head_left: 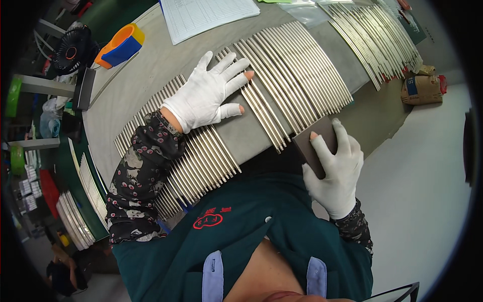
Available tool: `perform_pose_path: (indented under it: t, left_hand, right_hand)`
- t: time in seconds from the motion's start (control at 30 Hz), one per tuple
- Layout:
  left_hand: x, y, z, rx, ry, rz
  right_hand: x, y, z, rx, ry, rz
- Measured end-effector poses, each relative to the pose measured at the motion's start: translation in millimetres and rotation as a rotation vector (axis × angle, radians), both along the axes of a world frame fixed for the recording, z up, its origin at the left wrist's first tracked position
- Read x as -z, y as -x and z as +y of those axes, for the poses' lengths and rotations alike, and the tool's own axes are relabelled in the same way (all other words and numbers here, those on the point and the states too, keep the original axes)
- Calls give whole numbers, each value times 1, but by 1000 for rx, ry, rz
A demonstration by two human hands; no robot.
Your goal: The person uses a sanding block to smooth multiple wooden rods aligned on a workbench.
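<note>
My left hand (pixel 206 93), in a white glove with some bare fingertips, lies spread out and palm down. Its fingers rest at the upper ends of a few silver metal rods (pixel 264 118) in the middle. In my right hand (pixel 339 176), gloved the same way, is a dark grey flat block (pixel 322 138), gripped between thumb and fingers. The block's far edge meets the near ends of a wide row of metal rods (pixel 302 65). Another row of rods (pixel 201 156) passes beneath my left wrist and forearm. My palm hides part of the grey table (pixel 246 136).
Paper sheets (pixel 206 17) lie at the far edge. More rods (pixel 377 43) are spread at the far right, near a brown bag (pixel 422 90). An orange, yellow and blue holder (pixel 121 46) and a black fan (pixel 71 50) stand at the far left. Another person (pixel 63 272) is at lower left.
</note>
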State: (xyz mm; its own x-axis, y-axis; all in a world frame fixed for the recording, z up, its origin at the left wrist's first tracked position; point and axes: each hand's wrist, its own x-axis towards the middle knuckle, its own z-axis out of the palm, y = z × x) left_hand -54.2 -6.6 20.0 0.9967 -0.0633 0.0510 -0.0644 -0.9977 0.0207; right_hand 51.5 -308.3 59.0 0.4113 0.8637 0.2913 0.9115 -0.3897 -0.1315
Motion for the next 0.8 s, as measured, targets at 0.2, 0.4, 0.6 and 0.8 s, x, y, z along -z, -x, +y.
perform_pose_path:
  t: [0.2,0.4,0.6,0.8]
  left_hand:
    - [11,-5,0,6,13,-38]
    - [13,4,0,-9,32,-26]
    - [10,9,-2,-21,40,-2]
    - [10,8,-1,-27,49,0]
  right_hand:
    - [7,1,7,-6,-7,22]
    - [9,5,17,-21,23,42]
    - [12,5,51,-69,29,-90]
    - [12,-2,67,-104,52,-63]
